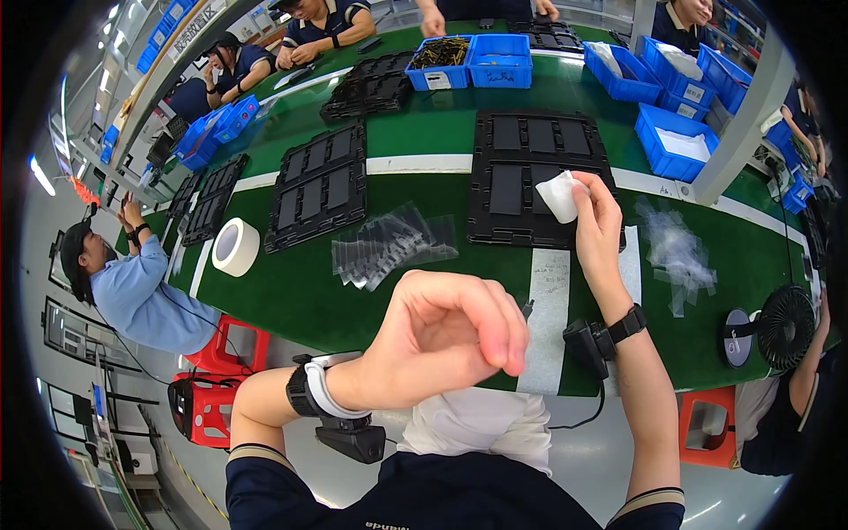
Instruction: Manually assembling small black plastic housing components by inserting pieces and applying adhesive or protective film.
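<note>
My left hand is raised close in the middle of the view, its fingers curled round to meet the thumb. A small dark tip shows beside its fingertips; I cannot make out what it belongs to. My right hand pinches a crumpled white wipe over the right side of a black tray. Dark flat rectangular pieces sit in the tray's slots. Fanned-out clear plastic sleeves lie to the tray's left, and more crumpled clear sleeves lie to its right.
Another black tray and a roll of off-white tape are on the left. Blue bins stand behind. A small black fan is at right, near a metal post. Co-workers sit around the green table.
</note>
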`<state>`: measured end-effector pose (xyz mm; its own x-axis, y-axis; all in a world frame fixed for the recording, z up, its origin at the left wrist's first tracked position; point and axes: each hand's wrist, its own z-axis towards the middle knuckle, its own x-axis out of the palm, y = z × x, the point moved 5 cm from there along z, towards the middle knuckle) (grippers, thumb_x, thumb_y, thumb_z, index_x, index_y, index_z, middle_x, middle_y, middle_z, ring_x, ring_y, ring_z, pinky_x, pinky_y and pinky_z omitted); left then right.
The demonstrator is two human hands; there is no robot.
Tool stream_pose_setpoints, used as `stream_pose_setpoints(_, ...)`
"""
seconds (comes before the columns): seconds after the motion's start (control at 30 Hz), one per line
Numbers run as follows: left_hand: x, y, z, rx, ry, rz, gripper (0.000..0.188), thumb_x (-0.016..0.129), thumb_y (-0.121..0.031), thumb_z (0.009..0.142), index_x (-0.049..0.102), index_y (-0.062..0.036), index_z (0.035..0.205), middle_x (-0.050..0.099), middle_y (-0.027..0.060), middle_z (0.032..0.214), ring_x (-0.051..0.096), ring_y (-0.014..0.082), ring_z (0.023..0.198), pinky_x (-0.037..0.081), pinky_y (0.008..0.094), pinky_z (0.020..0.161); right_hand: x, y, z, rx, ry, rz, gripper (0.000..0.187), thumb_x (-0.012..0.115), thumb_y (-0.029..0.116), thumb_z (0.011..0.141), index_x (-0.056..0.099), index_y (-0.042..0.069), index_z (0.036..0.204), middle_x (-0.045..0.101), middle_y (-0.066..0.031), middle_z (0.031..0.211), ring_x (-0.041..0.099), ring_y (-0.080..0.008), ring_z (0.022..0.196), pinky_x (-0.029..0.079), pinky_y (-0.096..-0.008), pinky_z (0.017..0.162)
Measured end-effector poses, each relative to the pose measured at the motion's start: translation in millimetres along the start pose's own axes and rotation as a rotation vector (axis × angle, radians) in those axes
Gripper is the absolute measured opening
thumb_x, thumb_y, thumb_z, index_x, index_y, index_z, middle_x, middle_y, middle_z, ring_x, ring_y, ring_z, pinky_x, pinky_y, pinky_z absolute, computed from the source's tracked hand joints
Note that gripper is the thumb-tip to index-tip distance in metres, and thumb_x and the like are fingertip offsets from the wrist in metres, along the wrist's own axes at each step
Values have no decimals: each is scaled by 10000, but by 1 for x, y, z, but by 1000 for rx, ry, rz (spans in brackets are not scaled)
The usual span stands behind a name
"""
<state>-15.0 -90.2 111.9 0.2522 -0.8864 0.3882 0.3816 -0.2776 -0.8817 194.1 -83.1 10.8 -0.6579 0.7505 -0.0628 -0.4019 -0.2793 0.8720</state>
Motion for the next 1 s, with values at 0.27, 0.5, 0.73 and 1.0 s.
stream_pose_setpoints(0.27,-1,0,0,-77,-158,26,70,583,10,711,566,-31,766,585,105,793,530,191,684,419,314,619,1,-3,0,6,2,9,176,482,152,882,584,24,947,514,14,661,412,-42,585,331,-205,517)
stream_pose_setpoints(0.5,-2,0,0,-80,-166,43,69,580,9,704,548,-33,749,574,92,773,515,175,674,410,308,610,1,-4,0,3,-2,14,174,484,146,879,585,24,951,505,16,654,407,-42,581,327,-204,515)
stream_pose_setpoints(0.73,-6,4,1,-61,-133,89,62,555,1,729,515,-43,710,569,86,737,482,148,615,395,281,571,0,-4,0,4,-3,0,167,491,139,875,587,27,954,492,20,643,398,-38,573,317,-202,504)
stream_pose_setpoints(1.0,-4,1,0,-103,-171,101,70,571,2,735,572,-13,803,593,128,821,540,151,679,452,246,627,1,-5,0,7,-5,16,167,493,144,877,589,31,954,492,23,639,394,-36,566,313,-200,498)
